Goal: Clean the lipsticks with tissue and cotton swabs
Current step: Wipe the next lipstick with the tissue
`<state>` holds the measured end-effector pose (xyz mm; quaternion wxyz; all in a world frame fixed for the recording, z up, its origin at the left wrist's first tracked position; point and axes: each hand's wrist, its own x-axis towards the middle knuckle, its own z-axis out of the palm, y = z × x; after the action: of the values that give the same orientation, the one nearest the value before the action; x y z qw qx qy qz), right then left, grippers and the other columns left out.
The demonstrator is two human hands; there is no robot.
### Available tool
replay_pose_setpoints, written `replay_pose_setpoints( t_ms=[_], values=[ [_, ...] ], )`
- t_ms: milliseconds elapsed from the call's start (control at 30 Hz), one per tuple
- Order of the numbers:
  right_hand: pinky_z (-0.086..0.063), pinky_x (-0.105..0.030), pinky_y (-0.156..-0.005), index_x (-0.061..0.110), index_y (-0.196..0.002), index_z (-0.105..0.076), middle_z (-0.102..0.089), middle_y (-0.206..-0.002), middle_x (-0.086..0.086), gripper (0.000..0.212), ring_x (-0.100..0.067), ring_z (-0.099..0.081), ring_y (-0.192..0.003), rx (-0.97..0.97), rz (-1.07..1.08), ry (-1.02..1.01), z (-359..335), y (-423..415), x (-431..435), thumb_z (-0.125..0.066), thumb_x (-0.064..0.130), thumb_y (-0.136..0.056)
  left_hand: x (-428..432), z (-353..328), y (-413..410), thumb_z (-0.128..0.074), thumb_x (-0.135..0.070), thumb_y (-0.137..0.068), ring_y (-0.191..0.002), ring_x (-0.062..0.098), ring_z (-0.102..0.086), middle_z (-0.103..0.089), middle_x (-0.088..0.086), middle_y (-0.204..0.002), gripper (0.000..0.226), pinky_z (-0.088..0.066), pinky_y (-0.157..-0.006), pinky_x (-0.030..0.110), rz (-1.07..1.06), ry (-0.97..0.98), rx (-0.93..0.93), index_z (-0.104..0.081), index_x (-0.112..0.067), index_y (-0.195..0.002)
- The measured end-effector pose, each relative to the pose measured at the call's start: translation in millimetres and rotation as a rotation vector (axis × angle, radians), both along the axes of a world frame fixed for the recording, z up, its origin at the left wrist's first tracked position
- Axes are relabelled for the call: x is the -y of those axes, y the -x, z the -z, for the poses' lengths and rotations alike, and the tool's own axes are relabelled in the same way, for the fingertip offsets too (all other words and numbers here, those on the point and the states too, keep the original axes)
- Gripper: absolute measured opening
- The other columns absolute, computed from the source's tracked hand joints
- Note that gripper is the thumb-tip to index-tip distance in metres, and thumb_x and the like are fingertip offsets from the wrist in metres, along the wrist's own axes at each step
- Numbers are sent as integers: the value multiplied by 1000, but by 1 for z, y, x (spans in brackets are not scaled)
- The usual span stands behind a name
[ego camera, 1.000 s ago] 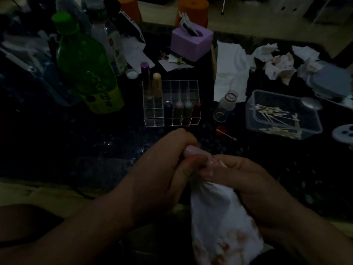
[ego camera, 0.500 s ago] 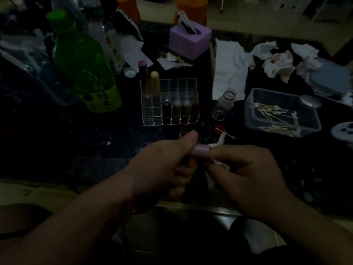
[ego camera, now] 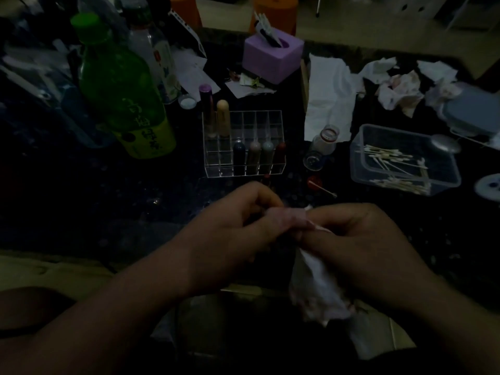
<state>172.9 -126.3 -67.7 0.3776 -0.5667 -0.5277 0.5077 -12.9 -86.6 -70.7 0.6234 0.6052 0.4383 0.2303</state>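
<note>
- left hand (ego camera: pixel 238 231): fingers curled, thumb and fingertips pinching the pale pink lipstick (ego camera: pixel 286 216). It is a smooth, rounded tube, held roughly level above the near edge of the table (ego camera: pixel 108 201).
- right hand (ego camera: pixel 359 244): fingers clamped on the tissue (ego camera: pixel 316 288), pressing it round the tube's right end. The rest hangs down, soft, crumpled, white with reddish smears.
- table: dark, glossy, speckled.
- clear acrylic organizer (ego camera: pixel 259 120): gridded cells, just beyond the hands.
  - back row, left: two tall tubes (ego camera: pixel 223 117), one purple-capped, one beige.
  - front row: four short round-topped lipsticks (ego camera: pixel 254 155), coloured dark, taupe, grey-green and red.
- clear plastic tub (ego camera: pixel 357 158): right of the organizer, rectangular with rounded corners. Cotton swabs (ego camera: pixel 392 158) lie loose inside, white-tipped.
- small glass bottle (ego camera: pixel 326 138): between organizer and tub. Upright or tilted, cannot tell.
- purple tissue box (ego camera: pixel 272 55): blocky, on the far side.
- flat tissue sheet (ego camera: pixel 328 96) and crumpled stained tissues (ego camera: pixel 397 87): far right.
- green plastic bottle (ego camera: pixel 121 90): yellow label, on the left.
</note>
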Motion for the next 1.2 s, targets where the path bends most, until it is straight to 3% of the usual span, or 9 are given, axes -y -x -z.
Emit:
replay_pose_setpoints(
  t_ms=[100,200,333,500,600,733,933,1033,1200],
  values=[
    [-53,-38,-53,30,-107,-75,-73,-72,-4,35,-22,-69,-61,302,-115,-459,9,-2,1,-66,2,-87,0,-4,-2,-53,-64,-81,-49,13,-46,-55,4,-60,45,-37,-44,22,17,280,0,-68,-23,-67],
    [-50,-25,-50,26,-113,-72,-72,-72,6,34,-8,-65,-56,331,-126,-529,13,-3,2,-64,4,-88,3,3,-3,-60,-54,-90,-48,16,-39,-48,2,-58,51,-31,-42,24,23,311,115,-63,-4,-82],
    [-57,-28,-60,12,-82,-80,-77,-83,-7,14,-12,-71,-74,-107,39,39,4,10,5,-73,0,-81,4,10,-1,-56,-43,-93,-51,16,-45,-51,-2,-62,30,-31,-47,35,8,39,107,-63,-15,-89],
    [-51,-31,-94,13,-123,-69,-65,-128,-11,39,-25,-63,-115,-923,-183,627,-1,3,2,-71,14,-84,2,9,13,-48,-50,-91,-82,11,-64,-66,-6,-90,30,-50,-69,28,77,-464,-124,-64,-26,-98],
    [-44,-31,-107,16,-129,-65,-64,-133,-4,35,-19,-59,-124,-1013,-235,595,-1,-2,-2,-60,16,-94,-6,9,14,-58,-41,-91,-98,16,-69,-73,-3,-103,23,-57,-86,33,-63,-123,56,-71,-23,-99],
    [-57,-35,-89,16,-115,-74,-69,-123,-8,60,-25,-68,-110,-1089,-22,575,1,-4,0,-93,14,-58,-4,11,14,-63,-30,-87,-102,28,-70,-74,11,-107,18,-56,-88,35,20,411,486,-76,-17,-87],
    [-60,-29,-64,14,-103,-78,-76,-98,-12,31,-24,-75,-81,-650,103,489,-6,-10,-8,-72,15,-73,-2,15,10,-73,-22,-79,-75,19,-70,-75,8,-81,11,-56,-65,26,-33,391,340,-80,-14,-81],
    [-59,-25,-64,28,-108,-72,-78,-87,-3,25,-21,-75,-78,-11,70,323,-1,-18,-12,-67,14,-87,-5,14,15,-74,-32,-82,-90,28,-72,-76,13,-93,22,-57,-77,31,-54,295,134,-79,-10,-85],
    [-58,-31,-67,32,-116,-68,-75,-77,-2,31,-17,-72,-72,331,46,195,33,-30,-22,-72,22,-88,-8,25,14,-73,-61,-74,-89,19,-72,-77,0,-92,40,-56,-92,48,10,180,-239,-77,-22,-84]
  ],
)
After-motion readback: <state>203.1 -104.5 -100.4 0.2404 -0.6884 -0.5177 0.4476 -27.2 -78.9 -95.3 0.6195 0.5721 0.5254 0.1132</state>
